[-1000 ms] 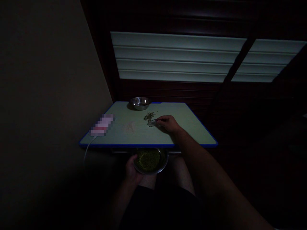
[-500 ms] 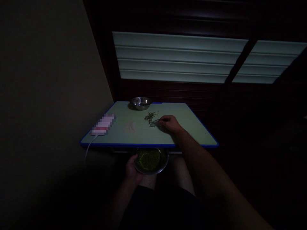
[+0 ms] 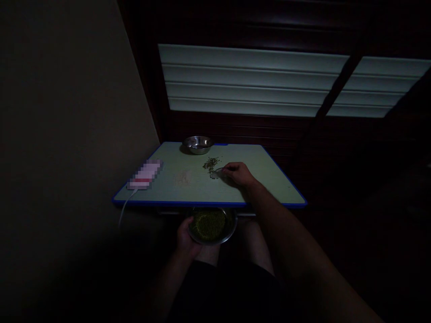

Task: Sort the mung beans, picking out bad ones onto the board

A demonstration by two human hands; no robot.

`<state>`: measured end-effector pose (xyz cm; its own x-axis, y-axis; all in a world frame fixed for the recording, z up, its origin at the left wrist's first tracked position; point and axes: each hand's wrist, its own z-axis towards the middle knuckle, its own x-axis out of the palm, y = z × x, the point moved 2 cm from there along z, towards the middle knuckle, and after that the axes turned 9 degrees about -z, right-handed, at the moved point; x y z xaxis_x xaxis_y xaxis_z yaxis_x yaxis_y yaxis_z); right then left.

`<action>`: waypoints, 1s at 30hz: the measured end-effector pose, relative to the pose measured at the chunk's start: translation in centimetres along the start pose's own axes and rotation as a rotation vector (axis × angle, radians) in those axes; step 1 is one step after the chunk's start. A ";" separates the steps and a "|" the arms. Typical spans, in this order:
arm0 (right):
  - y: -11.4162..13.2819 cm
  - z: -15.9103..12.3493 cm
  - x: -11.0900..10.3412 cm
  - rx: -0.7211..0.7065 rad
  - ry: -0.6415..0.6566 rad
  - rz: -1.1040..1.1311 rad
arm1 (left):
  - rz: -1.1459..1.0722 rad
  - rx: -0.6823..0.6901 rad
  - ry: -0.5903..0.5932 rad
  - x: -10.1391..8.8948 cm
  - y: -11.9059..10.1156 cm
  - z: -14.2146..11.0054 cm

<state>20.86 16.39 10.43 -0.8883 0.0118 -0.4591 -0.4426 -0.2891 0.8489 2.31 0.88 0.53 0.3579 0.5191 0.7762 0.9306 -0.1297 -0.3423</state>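
Observation:
My left hand [image 3: 186, 234] grips the left rim of a metal bowl [image 3: 232, 232], held above my lap just below the table's front edge. Small green beans [image 3: 209, 224] cover the inside of that bowl. On the table, my right hand [image 3: 237, 172] is closed around the handle of a spoon [image 3: 215, 173]. The spoon's head rests at the near end of a small scattered heap of brownish-green beans [image 3: 211, 163]. Dim light keeps me from telling whether anything lies in the spoon.
A second metal bowl [image 3: 198, 146] stands at the back left of the pale, blue-edged table [image 3: 269, 179]. A phone [image 3: 144, 175] with a white cable [image 3: 123, 208] lies at the left edge. A pale patch [image 3: 182, 177] marks the tabletop. A wall rises on the left, slatted panels behind.

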 end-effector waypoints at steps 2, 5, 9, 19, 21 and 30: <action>-0.1 0.1 0.0 -0.025 -0.003 -0.017 | -0.005 -0.001 0.010 0.0 0.0 0.0; -0.2 0.2 0.1 -0.052 -0.001 -0.037 | -0.015 0.006 0.020 0.0 0.0 0.0; 0.0 0.1 0.2 -0.069 0.014 -0.043 | -0.030 0.005 0.022 0.0 0.0 0.1; 0.2 0.0 0.6 -0.103 0.116 0.028 | -0.005 -0.004 0.017 0.0 0.1 0.2; 0.2 -0.1 0.6 -0.097 0.130 0.048 | -0.008 0.008 0.005 -0.1 0.1 0.3; 0.7 -0.5 0.5 -0.037 0.214 0.094 | 0.005 0.001 0.004 -0.2 0.1 0.5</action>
<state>20.14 15.68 10.62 -0.8773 -0.2187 -0.4273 -0.3511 -0.3144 0.8819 2.24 1.16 0.06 0.3632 0.5149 0.7765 0.9285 -0.1314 -0.3472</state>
